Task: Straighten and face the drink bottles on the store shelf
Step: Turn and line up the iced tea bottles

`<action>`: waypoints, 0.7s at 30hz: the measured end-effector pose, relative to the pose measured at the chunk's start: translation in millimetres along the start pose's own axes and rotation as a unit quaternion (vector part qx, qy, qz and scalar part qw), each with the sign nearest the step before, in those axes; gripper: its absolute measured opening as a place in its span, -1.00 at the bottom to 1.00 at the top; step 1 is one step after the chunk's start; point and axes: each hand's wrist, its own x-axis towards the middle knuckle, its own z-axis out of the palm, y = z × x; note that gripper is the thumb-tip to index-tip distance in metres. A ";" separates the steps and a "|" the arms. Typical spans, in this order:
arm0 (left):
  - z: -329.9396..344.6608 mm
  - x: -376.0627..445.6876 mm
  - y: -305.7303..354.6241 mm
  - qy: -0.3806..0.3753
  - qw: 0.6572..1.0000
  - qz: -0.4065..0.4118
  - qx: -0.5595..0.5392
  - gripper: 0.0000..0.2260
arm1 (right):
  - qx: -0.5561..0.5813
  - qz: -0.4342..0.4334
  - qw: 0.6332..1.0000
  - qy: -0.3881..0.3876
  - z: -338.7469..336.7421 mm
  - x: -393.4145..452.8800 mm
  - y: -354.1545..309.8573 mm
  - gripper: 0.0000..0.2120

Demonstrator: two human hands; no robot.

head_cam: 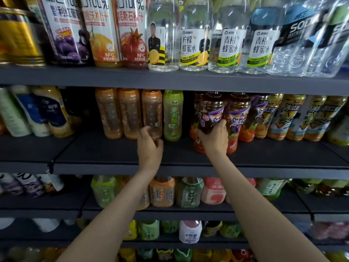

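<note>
On the middle dark shelf (113, 150) stand three orange tea bottles and a green tea bottle (173, 114). My left hand (150, 146) curls its fingers round the base of the rightmost orange tea bottle (152, 110), whose label is turned sideways. My right hand (214, 138) grips a purple-labelled iced tea bottle (211, 110) at the front of its row, thumb on the left, fingers across the label. A second purple-labelled bottle (238, 118) stands right beside it. Yellow-labelled iced tea bottles (287, 118) fill the row to the right.
The upper shelf (170, 78) holds juice cartons, clear honey-water bottles (194, 44) and soda water close overhead. Milk-tea bottles (47, 112) lean at the middle shelf's left. The lower shelves carry more tea bottles (162, 193). A gap separates the green bottle from the purple ones.
</note>
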 end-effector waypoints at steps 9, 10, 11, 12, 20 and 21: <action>-7.0 -21.5 33.4 -0.356 0.923 -0.024 -0.143 -0.47 | 0.107 0.029 0.991 -0.073 -31.4 -2.2 1.5 -0.44; -8.2 -21.0 36.0 -0.399 0.902 -0.026 -0.161 -0.52 | 0.160 0.036 0.981 -0.100 -36.3 -6.6 5.8 -0.48; -10.9 -20.6 38.6 -0.435 0.884 -0.023 -0.168 -0.57 | 0.217 0.044 0.967 -0.130 -42.1 -12.5 8.1 -0.51; -15.2 -21.0 40.7 -0.464 0.869 -0.026 -0.170 -0.61 | 0.268 0.052 0.949 -0.159 -47.3 -18.2 9.7 -0.54; -51.9 -26.1 57.7 -0.434 0.884 -0.047 -0.167 -0.67 | 0.349 0.084 0.904 -0.233 -66.9 -45.7 -2.9 -0.68; -57.3 -27.1 59.5 -0.427 0.892 -0.037 -0.146 -0.64 | 0.332 0.100 0.908 -0.235 -67.8 -48.0 -5.5 -0.64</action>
